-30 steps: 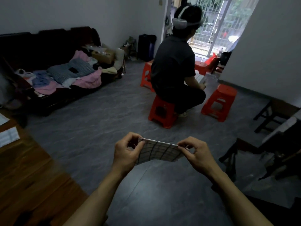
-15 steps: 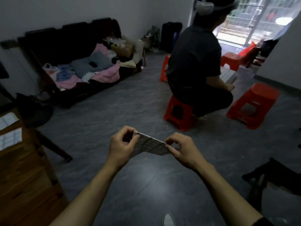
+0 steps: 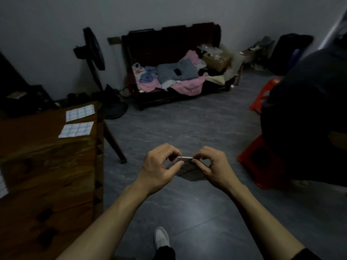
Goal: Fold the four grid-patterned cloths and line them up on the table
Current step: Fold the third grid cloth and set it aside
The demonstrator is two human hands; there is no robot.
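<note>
We hold a grid-patterned cloth (image 3: 188, 170) in the air over the grey floor (image 3: 187, 124), folded small, with its top edge showing as a thin pale line between our two hands. Our left hand (image 3: 159, 168) pinches the cloth's left end, thumb and curled fingers closed on it, and our right hand (image 3: 212, 167) pinches the right end the same way. The two hands sit close together, and the rest of the cloth hangs below them, dark against the floor, its grid lines only faintly readable.

To our left stands the wooden counter (image 3: 48, 175). On its far part lie two folded grid cloths, the farther folded cloth (image 3: 80, 112) and the nearer folded cloth (image 3: 76, 129), flat, just beside one another and roughly parallel. A strip of another pale gridded piece (image 3: 2, 185) shows at the counter's left edge, cut off by the frame, so we cannot tell what shape it is in.

Beyond the counter a standing fan (image 3: 94, 51) rises against the wall. A dark sofa (image 3: 169, 45) farther back carries a heap of pink, blue and grey clothes (image 3: 172, 76). At the right a person in dark clothing (image 3: 308, 109) sits on a red stool (image 3: 262, 164). Our own white shoe (image 3: 161, 239) shows on the floor below our arms.
</note>
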